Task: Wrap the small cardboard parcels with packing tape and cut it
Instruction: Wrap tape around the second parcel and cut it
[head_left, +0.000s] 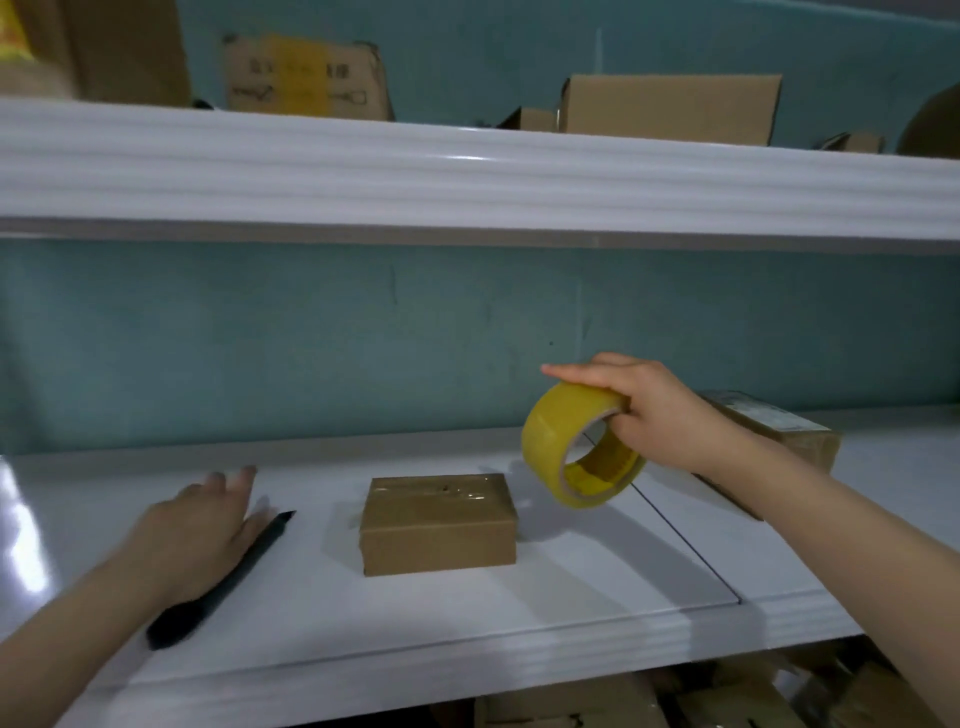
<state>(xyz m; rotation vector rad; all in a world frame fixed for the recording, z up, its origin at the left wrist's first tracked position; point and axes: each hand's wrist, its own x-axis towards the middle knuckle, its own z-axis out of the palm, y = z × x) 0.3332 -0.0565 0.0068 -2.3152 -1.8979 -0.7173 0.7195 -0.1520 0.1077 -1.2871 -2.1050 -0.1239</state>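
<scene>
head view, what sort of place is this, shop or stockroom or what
Most likely a packing or stock room: cardboard boxes sit on the white upper shelf, more boxes lie under the work shelf, and the right hand holds a roll of packing tape near a small taped parcel.

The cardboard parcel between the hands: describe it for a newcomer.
On the white lower shelf, look midway between the left hand and the right hand holding the yellow tape roll. The small cardboard parcel lies flat there in the open, glossy tape across its top; the other box sits partly hidden behind the right arm.
</scene>
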